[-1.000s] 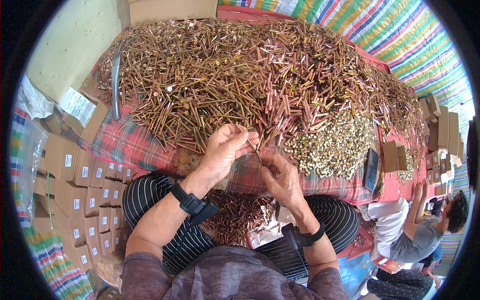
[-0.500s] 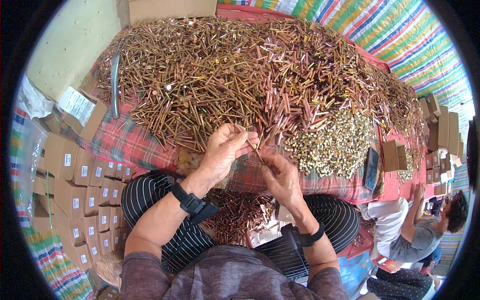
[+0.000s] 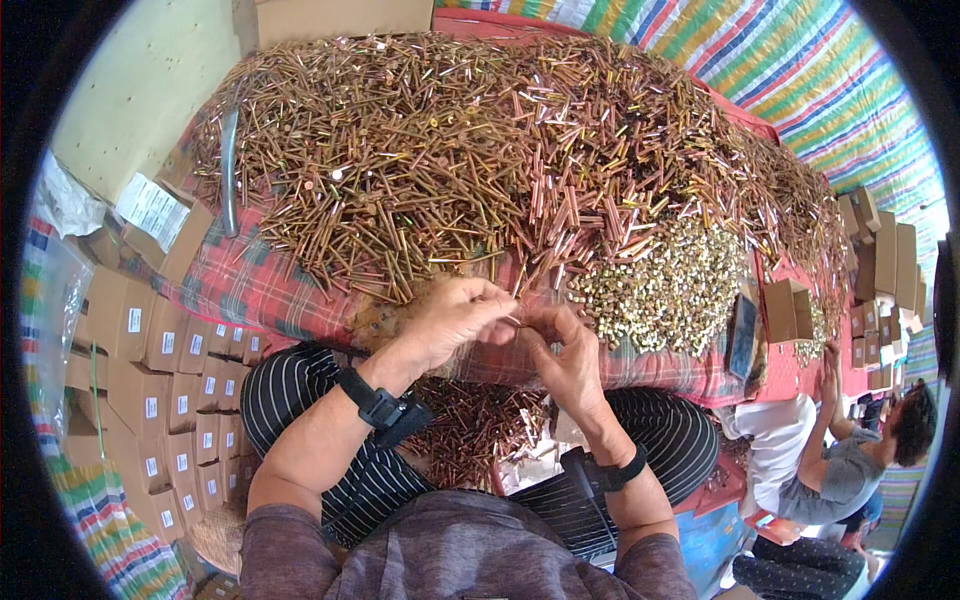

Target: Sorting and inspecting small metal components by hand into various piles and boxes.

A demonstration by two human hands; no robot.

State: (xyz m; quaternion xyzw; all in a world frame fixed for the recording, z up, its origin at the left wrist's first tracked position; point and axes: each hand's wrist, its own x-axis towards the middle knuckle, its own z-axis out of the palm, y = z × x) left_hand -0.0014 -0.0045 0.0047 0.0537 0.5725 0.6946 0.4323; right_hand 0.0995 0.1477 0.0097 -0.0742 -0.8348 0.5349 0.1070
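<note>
My left hand [image 3: 458, 322] and my right hand [image 3: 566, 352] meet fingertip to fingertip above the near edge of the plaid cloth. Both are closed in a pinch on a thin copper-coloured bolt [image 3: 516, 320], mostly hidden by the fingers. Just beyond them, long bolts [image 3: 400, 200] lie in a broad, tangled heap. Pinkish copper tubes [image 3: 580, 205] spread to the right of the bolts. Small shiny gold-coloured nuts [image 3: 665, 295] form a pile to the right of my right hand.
Small labelled cartons [image 3: 165, 400] are stacked at left. A curved grey strip [image 3: 230, 170] lies against the heap. More metal pieces [image 3: 465, 420] sit below, between my knees. An open carton [image 3: 788, 310] and a dark flat object [image 3: 743, 335] stand right, near another person [image 3: 840, 470].
My hands have come together, and the left fingers have curled down toward the right fingertips. The bolt, plainer before, is now mostly covered. The person at right has shifted an arm.
</note>
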